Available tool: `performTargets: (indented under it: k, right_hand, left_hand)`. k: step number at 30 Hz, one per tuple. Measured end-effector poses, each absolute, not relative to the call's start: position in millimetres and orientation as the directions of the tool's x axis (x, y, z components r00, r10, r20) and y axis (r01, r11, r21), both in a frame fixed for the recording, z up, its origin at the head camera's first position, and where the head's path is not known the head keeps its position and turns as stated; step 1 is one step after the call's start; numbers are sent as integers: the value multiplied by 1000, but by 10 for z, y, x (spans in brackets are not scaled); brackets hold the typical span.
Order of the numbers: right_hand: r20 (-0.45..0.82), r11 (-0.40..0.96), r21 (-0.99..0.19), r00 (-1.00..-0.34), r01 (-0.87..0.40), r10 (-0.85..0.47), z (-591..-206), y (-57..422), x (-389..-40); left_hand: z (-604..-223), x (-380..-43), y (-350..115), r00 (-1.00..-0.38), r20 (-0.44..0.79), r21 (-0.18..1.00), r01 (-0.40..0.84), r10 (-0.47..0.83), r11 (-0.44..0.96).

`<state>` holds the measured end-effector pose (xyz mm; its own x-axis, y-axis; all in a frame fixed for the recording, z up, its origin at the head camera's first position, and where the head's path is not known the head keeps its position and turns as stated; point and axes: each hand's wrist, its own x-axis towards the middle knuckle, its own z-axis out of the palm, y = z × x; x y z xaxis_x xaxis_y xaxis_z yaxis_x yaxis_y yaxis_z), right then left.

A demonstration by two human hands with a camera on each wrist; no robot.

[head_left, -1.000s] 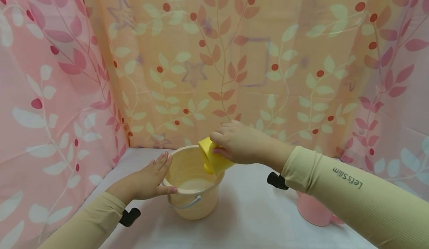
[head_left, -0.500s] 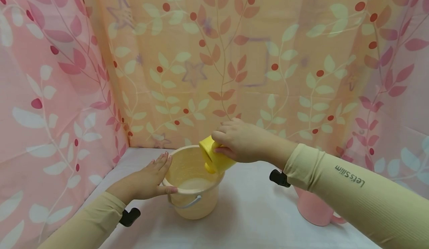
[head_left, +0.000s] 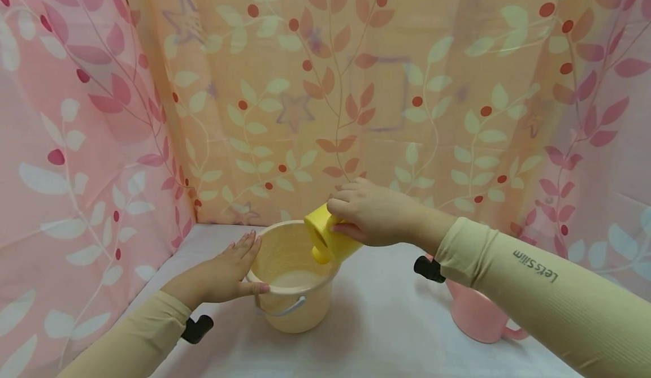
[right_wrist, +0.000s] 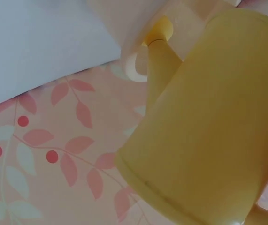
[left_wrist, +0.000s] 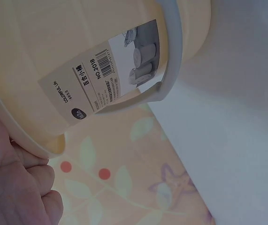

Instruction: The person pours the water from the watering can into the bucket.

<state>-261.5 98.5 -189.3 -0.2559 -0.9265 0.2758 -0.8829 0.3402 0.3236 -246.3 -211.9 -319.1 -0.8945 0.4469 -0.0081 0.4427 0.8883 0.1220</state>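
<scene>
A yellow watering can (head_left: 333,239) tilts over the right rim of a cream bucket (head_left: 300,310), its spout pointing down into the bucket. My right hand (head_left: 373,211) grips the can by its handle. In the right wrist view the can's body (right_wrist: 209,117) fills much of the frame, the spout's flared end at the bucket rim. My left hand (head_left: 224,273) rests on the bucket's left rim, fingers extended and thumb over the near edge. Pale, cloudy-looking liquid (head_left: 297,279) shows at the bucket's bottom. The left wrist view shows a printed label (left_wrist: 105,70) on the bucket's side.
A pink vessel with a side handle (head_left: 478,316) stands on the white tabletop (head_left: 376,333) at the right, partly behind my right forearm. The bucket's grey-blue handle (head_left: 290,308) hangs down in front. Leaf-patterned curtains (head_left: 325,95) close off the back and both sides.
My right hand and the watering can have shifted slightly right and a little up, uncovering more of the pink vessel. The left hand and bucket stay in place.
</scene>
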Motion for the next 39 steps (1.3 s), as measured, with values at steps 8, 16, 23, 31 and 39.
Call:
performTargets:
  k: [8, 16, 23, 31, 39]
  right_hand:
    - [280, 350, 315, -266, -882, -922, -1888, 1014, -2620]
    - [277, 358, 319, -275, -877, -921, -1892, 1021, -2617]
    - [262, 362, 325, -284, -874, -922, -1905, 1023, -2623]
    - [260, 368, 322, -292, -872, -920, -1910, 1042, -2620]
    - [260, 361, 312, -286, -879, -922, -1908, 1048, -2609]
  left_hand:
    - [-3201, -2467, -2123, -893, -1, 115, 448, 451, 887]
    - [-3206, -2472, -2133, -884, 10, 119, 464, 467, 878]
    - [-3208, -2479, -2137, -885, 10, 124, 463, 465, 878]
    - [-3204, -2459, -2135, -884, 19, 117, 466, 467, 877]
    - [-3207, -2463, -2144, -881, 23, 122, 472, 472, 873]
